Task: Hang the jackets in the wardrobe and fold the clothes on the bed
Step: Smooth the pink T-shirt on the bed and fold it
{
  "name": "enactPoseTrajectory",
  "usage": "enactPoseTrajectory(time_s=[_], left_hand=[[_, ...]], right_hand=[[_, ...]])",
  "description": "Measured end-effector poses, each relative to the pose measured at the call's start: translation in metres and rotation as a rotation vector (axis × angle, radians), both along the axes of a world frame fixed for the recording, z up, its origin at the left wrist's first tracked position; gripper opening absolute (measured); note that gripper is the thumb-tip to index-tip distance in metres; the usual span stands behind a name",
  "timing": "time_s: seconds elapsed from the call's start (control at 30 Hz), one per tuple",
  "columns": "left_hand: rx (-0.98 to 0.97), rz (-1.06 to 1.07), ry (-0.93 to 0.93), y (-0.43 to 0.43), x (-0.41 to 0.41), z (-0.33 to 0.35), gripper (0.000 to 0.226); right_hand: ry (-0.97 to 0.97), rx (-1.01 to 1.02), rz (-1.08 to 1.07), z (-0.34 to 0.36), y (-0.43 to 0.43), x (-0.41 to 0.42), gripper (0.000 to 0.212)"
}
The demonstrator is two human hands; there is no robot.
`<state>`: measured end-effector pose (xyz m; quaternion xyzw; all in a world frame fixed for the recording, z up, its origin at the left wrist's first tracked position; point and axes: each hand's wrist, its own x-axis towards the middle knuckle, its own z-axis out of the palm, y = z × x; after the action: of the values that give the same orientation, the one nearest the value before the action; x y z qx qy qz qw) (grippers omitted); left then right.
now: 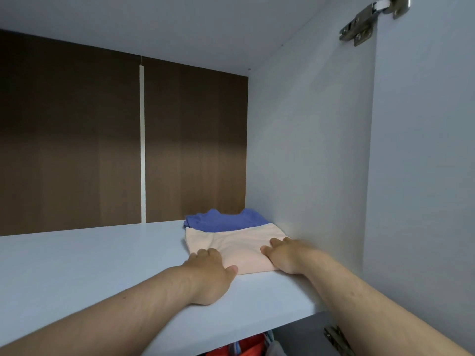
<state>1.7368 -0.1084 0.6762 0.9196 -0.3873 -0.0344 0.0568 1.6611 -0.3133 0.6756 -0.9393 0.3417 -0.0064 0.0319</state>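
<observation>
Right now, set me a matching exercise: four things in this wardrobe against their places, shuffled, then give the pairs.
1 peach garment
2 blue garment
3 upper hinge
4 red clothing

A below the shelf
B high on the right side wall
C front of the shelf, touched by left hand and right hand
D behind the peach one, towards the back panel

Pairs: 1-C, 2-D, 3-B, 4-A

We are seeing dim, soft, cool light coming into the wardrobe (321, 150) from the front. The brown back panel (192, 150) is getting darker toward its top and left. The shelf (90, 265) is showing only faint shadows. The wide lens is bending straight edges near the borders, and the hinge (370, 21) is looking slightly soft.
</observation>
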Motion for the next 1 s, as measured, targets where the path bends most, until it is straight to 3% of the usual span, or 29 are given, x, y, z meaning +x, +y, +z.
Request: enactPoseTrajectory(time_s=[0.2,0.33,0.57,0.73,0.9,1.0], left_hand=[[-0.032,-0.019,-0.016,0.002,0.002,-0.004,0.068],[-0.050,-0.036,-0.047,0.010,0.002,0.003,0.068],[-0.190,-0.139,-0.404,0.033,-0.020,0.007,0.059],[-0.263,-0.073,-0.428,0.051,-0.046,0.006,0.051],[-0.326,-0.008,-0.426,0.074,-0.071,-0.006,0.046],[-0.348,-0.028,-0.509,0.084,-0.094,-0.022,0.045]], right_hand=[[-0.280,-0.388,0.032,-0.009,0.009,-0.015,0.047],[-0.440,-0.226,0.090,-0.008,0.016,-0.031,0.042],[-0.469,-0.271,0.285,-0.011,0.025,-0.068,0.040],[-0.546,-0.271,0.335,-0.008,0.034,-0.087,0.035],[-0.618,-0.188,0.337,-0.027,0.045,-0.115,0.043],[-0.649,-0.207,0.319,-0.040,0.059,-0.143,0.042]])
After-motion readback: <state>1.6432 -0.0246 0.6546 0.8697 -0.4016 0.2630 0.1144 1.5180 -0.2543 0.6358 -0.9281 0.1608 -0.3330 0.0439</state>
